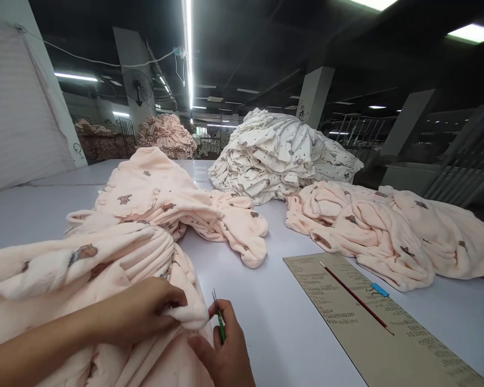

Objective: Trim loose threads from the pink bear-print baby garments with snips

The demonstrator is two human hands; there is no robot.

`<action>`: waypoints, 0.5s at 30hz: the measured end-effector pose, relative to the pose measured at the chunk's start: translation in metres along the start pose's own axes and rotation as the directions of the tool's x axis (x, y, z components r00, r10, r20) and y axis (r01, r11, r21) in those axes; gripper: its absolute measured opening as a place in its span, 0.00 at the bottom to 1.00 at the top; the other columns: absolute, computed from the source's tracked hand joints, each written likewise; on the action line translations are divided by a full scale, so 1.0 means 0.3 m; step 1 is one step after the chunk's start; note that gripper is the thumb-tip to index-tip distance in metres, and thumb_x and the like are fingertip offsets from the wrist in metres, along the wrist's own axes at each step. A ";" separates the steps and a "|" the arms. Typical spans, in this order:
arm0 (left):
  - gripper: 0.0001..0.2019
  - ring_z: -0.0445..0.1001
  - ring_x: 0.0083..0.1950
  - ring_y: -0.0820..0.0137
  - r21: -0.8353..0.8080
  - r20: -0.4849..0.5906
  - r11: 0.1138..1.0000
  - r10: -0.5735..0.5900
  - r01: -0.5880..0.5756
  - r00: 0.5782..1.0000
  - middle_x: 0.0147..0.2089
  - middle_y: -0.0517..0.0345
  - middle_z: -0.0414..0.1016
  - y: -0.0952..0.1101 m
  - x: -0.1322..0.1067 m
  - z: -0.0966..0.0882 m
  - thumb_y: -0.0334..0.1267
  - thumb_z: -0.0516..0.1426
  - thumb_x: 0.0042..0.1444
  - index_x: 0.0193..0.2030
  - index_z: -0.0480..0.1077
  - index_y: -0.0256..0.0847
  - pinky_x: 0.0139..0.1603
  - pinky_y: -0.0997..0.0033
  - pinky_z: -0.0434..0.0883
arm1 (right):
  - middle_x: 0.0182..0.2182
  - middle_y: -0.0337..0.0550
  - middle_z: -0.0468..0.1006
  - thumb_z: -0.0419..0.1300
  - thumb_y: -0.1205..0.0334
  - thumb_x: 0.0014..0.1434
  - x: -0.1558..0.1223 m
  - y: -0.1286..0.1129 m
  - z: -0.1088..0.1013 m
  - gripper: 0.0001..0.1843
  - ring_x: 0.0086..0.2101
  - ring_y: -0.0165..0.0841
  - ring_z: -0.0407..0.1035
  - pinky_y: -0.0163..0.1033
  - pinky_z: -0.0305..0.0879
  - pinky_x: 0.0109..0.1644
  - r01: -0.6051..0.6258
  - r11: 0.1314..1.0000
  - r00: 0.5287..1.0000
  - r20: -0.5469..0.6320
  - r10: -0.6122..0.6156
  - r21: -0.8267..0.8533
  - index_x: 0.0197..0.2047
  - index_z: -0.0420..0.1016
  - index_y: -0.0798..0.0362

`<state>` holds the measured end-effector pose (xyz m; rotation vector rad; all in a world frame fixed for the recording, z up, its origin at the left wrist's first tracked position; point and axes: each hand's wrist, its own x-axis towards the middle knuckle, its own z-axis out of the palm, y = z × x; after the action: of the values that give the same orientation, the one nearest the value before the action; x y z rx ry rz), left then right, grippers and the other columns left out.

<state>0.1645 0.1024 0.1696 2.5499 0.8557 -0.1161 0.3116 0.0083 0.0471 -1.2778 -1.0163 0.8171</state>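
Note:
A pink fleece garment (137, 258) with brown bear prints lies bunched across the near left of the table. My left hand (149, 312) is closed on a fold of it, pinching the pale edge between thumb and fingers. Just to the right, my right hand (226, 344) holds small green-handled thread snips (220, 321), their thin metal tips pointing up and away from me. The snips are beside the fabric's edge; whether the right fingers also touch the cloth is hard to see. Behind, another part of pink fleece (153, 183) spreads over the table.
A tan board (331, 312) covered in handwriting lies at right, with a red pencil (358, 301) and a blue binder clip (380, 289) on it. Beyond are more pink garments (371, 231) and a tall white printed pile (266, 156). The pale table (274, 333) runs beneath.

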 end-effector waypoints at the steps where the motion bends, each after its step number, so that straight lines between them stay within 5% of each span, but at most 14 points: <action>1: 0.10 0.72 0.40 0.61 -0.082 0.002 0.997 -0.008 0.008 1.000 0.39 0.54 0.76 -0.012 -0.001 -0.002 0.35 0.52 0.52 0.39 0.73 0.41 0.39 0.66 0.64 | 0.28 0.32 0.64 0.64 0.51 0.47 0.000 -0.013 0.019 0.18 0.25 0.26 0.55 0.30 0.54 0.28 0.008 0.999 1.000 -0.013 -0.007 0.043 0.37 0.64 0.51; 4: 0.13 0.70 0.40 0.63 -0.360 0.035 0.933 -0.020 0.031 0.999 0.38 0.56 0.75 -0.050 0.002 -0.004 0.44 0.51 0.57 0.39 0.72 0.39 0.40 0.71 0.64 | 0.29 0.36 0.66 0.59 0.49 0.54 0.022 -0.050 0.057 0.15 0.31 0.30 0.59 0.32 0.58 0.35 -0.019 0.976 0.999 0.032 0.013 0.216 0.35 0.66 0.52; 7: 0.20 0.61 0.30 0.71 -0.608 0.083 0.792 -0.004 0.054 0.997 0.28 0.61 0.65 -0.086 0.005 -0.014 0.55 0.52 0.55 0.30 0.69 0.37 0.32 0.75 0.61 | 0.22 0.32 0.60 0.57 0.44 0.53 0.059 -0.065 0.073 0.18 0.23 0.27 0.53 0.31 0.54 0.27 -0.108 0.950 0.986 0.155 0.065 0.291 0.33 0.64 0.52; 10: 0.21 0.51 0.26 0.75 -0.740 0.089 0.668 -0.014 0.076 0.996 0.23 0.65 0.56 -0.107 0.002 -0.030 0.55 0.55 0.52 0.25 0.64 0.37 0.26 0.77 0.54 | 0.16 0.28 0.51 0.56 0.41 0.52 0.083 -0.058 0.079 0.20 0.17 0.25 0.45 0.31 0.47 0.19 -0.174 0.955 0.969 0.215 0.123 0.239 0.28 0.62 0.51; 15: 0.19 0.50 0.26 0.75 -0.800 0.094 0.593 -0.029 0.093 0.995 0.23 0.65 0.57 -0.115 0.003 -0.036 0.53 0.59 0.50 0.24 0.66 0.36 0.26 0.76 0.53 | 0.30 0.38 0.68 0.56 0.42 0.55 0.049 -0.055 0.068 0.20 0.33 0.31 0.63 0.32 0.59 0.38 -0.054 0.997 0.999 0.001 0.054 0.061 0.38 0.67 0.52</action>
<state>0.1442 0.1322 0.1659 1.6322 0.7324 0.1417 0.2971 0.0270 0.0657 -1.2582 -0.9526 0.8829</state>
